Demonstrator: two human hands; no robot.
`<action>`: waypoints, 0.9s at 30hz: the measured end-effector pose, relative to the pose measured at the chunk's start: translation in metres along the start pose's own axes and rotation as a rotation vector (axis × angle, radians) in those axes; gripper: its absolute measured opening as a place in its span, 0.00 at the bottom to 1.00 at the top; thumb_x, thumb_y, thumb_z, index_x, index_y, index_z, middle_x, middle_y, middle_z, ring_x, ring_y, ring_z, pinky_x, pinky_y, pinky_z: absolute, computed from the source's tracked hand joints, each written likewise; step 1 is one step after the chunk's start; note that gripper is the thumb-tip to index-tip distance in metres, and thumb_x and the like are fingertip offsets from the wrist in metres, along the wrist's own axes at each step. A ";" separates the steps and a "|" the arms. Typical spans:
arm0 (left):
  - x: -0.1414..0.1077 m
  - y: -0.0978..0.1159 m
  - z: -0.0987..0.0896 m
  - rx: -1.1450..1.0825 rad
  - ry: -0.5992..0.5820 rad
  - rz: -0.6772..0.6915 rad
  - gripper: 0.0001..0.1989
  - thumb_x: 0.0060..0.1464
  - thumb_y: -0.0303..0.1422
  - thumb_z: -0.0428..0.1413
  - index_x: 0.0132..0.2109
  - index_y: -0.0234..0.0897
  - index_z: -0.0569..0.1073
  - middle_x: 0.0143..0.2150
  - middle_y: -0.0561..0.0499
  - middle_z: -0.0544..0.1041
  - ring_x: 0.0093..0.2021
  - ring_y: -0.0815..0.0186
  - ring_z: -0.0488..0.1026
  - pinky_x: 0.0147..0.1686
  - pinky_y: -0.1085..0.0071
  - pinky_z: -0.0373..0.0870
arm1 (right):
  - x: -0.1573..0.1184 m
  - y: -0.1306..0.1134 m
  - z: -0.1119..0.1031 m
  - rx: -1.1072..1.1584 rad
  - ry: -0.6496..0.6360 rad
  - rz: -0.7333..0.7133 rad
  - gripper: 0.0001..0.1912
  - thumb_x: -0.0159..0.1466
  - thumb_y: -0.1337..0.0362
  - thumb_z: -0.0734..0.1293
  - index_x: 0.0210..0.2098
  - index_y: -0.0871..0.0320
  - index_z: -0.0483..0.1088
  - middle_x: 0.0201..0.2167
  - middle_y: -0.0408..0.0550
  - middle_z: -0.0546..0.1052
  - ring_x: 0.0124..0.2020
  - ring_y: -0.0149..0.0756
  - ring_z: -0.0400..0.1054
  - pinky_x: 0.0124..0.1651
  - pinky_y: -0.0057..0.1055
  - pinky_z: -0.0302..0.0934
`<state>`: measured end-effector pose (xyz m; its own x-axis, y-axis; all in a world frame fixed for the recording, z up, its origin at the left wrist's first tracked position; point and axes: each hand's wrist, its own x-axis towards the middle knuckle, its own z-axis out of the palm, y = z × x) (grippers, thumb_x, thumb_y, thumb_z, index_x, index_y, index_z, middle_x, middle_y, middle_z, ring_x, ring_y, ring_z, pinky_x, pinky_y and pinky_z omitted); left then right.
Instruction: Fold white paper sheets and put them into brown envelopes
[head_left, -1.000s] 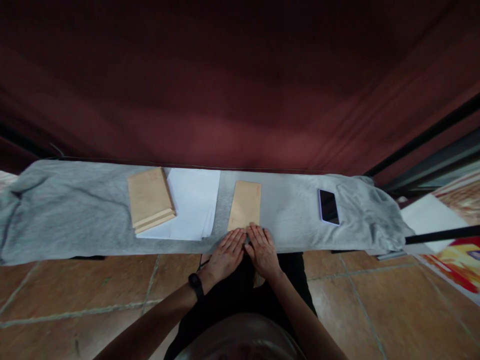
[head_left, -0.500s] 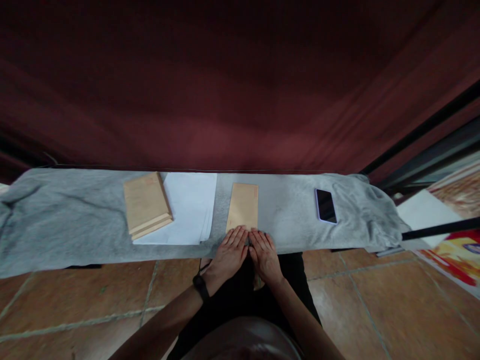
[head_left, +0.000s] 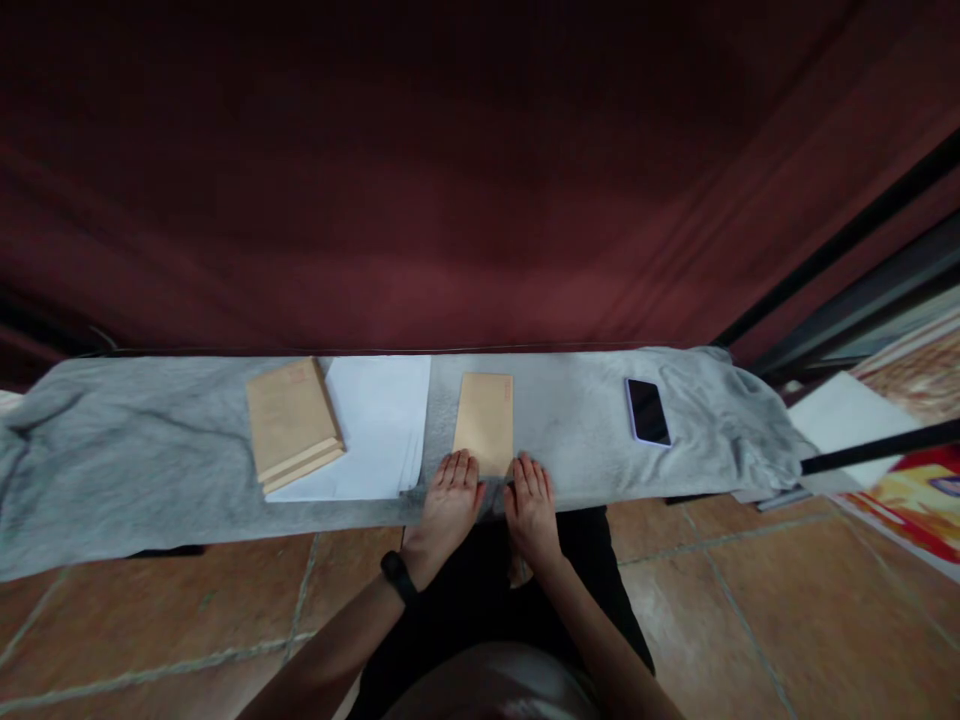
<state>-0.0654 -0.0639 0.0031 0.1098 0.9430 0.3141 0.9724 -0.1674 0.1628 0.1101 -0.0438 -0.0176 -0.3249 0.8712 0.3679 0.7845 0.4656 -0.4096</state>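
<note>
A tan envelope [head_left: 485,420] lies flat on the grey cloth, its long side pointing away from me, with small red print at its far right corner. My left hand [head_left: 453,495] rests palm down at the envelope's near left corner, fingers stretched out. At the near right corner lies my right hand [head_left: 533,505], also flat with extended fingers. Neither hand grips anything. White paper sheets [head_left: 379,420] are spread to the left, partly under a stack of tan envelopes [head_left: 292,415].
A phone [head_left: 649,412] with a dark screen lies on the right part of the grey cloth [head_left: 577,420]. A dark red curtain hangs behind. At the right are a black bar [head_left: 877,447], a white sheet and a colourful printed package [head_left: 919,500].
My hands have moved apart from the middle of the envelope's near edge to its two near corners. More of that edge shows. The view has shifted slightly.
</note>
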 end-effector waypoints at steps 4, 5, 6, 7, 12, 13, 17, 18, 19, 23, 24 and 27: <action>0.018 0.010 -0.002 0.071 -0.064 0.025 0.20 0.64 0.30 0.48 0.60 0.28 0.69 0.59 0.32 0.73 0.61 0.49 0.70 0.58 0.53 0.68 | 0.012 0.000 0.016 0.143 0.063 0.101 0.23 0.71 0.64 0.54 0.60 0.61 0.67 0.63 0.60 0.69 0.66 0.48 0.58 0.66 0.56 0.53; 0.022 0.011 -0.003 0.095 -0.077 0.033 0.20 0.63 0.28 0.48 0.60 0.29 0.69 0.59 0.33 0.74 0.60 0.50 0.70 0.57 0.53 0.68 | 0.016 0.001 0.019 0.193 0.088 0.135 0.22 0.70 0.63 0.54 0.58 0.60 0.69 0.61 0.59 0.71 0.64 0.48 0.60 0.66 0.56 0.54; 0.025 0.013 -0.005 0.118 -0.089 0.043 0.20 0.62 0.25 0.47 0.60 0.29 0.69 0.58 0.34 0.74 0.59 0.51 0.71 0.56 0.54 0.69 | 0.020 0.002 0.021 0.248 0.113 0.171 0.21 0.69 0.63 0.55 0.55 0.59 0.71 0.59 0.59 0.72 0.63 0.48 0.62 0.65 0.55 0.55; 0.028 0.013 -0.006 0.140 -0.101 0.054 0.21 0.61 0.22 0.47 0.59 0.29 0.69 0.57 0.34 0.74 0.58 0.51 0.71 0.55 0.55 0.69 | 0.024 0.003 0.022 0.309 0.134 0.209 0.20 0.68 0.62 0.56 0.53 0.59 0.73 0.57 0.58 0.73 0.61 0.48 0.63 0.64 0.54 0.57; 0.038 0.018 -0.010 0.160 -0.101 0.064 0.20 0.59 0.22 0.48 0.57 0.26 0.70 0.52 0.32 0.76 0.52 0.50 0.74 0.49 0.57 0.72 | 0.043 0.004 0.011 0.674 0.116 0.378 0.19 0.68 0.56 0.57 0.43 0.57 0.77 0.48 0.55 0.79 0.51 0.44 0.73 0.56 0.44 0.67; 0.040 0.018 -0.013 0.126 -0.096 0.057 0.19 0.59 0.23 0.49 0.56 0.26 0.71 0.50 0.31 0.77 0.51 0.51 0.74 0.48 0.57 0.72 | 0.045 0.002 0.006 0.743 0.094 0.394 0.20 0.68 0.55 0.57 0.43 0.57 0.77 0.46 0.55 0.80 0.49 0.43 0.74 0.54 0.42 0.69; 0.056 0.019 -0.033 -0.193 -0.029 -0.123 0.15 0.64 0.28 0.46 0.50 0.32 0.75 0.41 0.38 0.80 0.42 0.55 0.78 0.42 0.62 0.74 | 0.052 -0.012 -0.015 0.882 0.050 0.387 0.22 0.70 0.53 0.58 0.52 0.57 0.75 0.51 0.53 0.80 0.52 0.43 0.75 0.55 0.41 0.70; 0.061 0.019 -0.040 -0.335 0.016 -0.218 0.14 0.65 0.32 0.46 0.45 0.35 0.76 0.37 0.41 0.80 0.38 0.57 0.78 0.41 0.64 0.74 | 0.053 -0.016 -0.020 0.871 0.058 0.366 0.23 0.71 0.53 0.57 0.55 0.57 0.74 0.53 0.53 0.79 0.54 0.43 0.74 0.56 0.42 0.69; 0.065 0.019 -0.045 -0.509 0.072 -0.328 0.14 0.65 0.36 0.47 0.40 0.36 0.76 0.33 0.44 0.79 0.35 0.59 0.78 0.39 0.66 0.74 | 0.053 -0.020 -0.026 0.837 0.071 0.336 0.23 0.72 0.53 0.56 0.58 0.56 0.72 0.55 0.53 0.77 0.56 0.43 0.72 0.58 0.42 0.68; 0.068 0.025 -0.049 -1.284 0.277 -0.765 0.20 0.58 0.50 0.55 0.31 0.38 0.73 0.27 0.51 0.77 0.29 0.63 0.77 0.35 0.68 0.76 | 0.051 -0.027 -0.041 0.574 0.080 0.153 0.25 0.74 0.57 0.52 0.66 0.53 0.62 0.62 0.51 0.71 0.63 0.42 0.66 0.63 0.44 0.64; 0.063 0.027 -0.043 -1.423 0.302 -0.843 0.20 0.55 0.52 0.57 0.31 0.38 0.73 0.27 0.51 0.78 0.30 0.64 0.77 0.35 0.67 0.77 | 0.049 -0.027 -0.043 0.512 0.063 0.105 0.25 0.74 0.58 0.51 0.68 0.53 0.60 0.63 0.50 0.70 0.64 0.42 0.64 0.64 0.44 0.63; 0.035 0.031 -0.019 -1.631 0.254 -0.971 0.20 0.52 0.51 0.61 0.31 0.36 0.73 0.28 0.49 0.79 0.31 0.64 0.79 0.40 0.65 0.78 | 0.042 -0.027 -0.043 0.390 -0.014 -0.024 0.25 0.74 0.60 0.52 0.68 0.51 0.59 0.65 0.49 0.68 0.66 0.40 0.62 0.66 0.43 0.61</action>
<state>-0.0354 -0.0418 0.0364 -0.4484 0.8320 -0.3266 -0.4530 0.1034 0.8855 0.0980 -0.0268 0.0448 -0.3498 0.8601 0.3713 0.5178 0.5078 -0.6884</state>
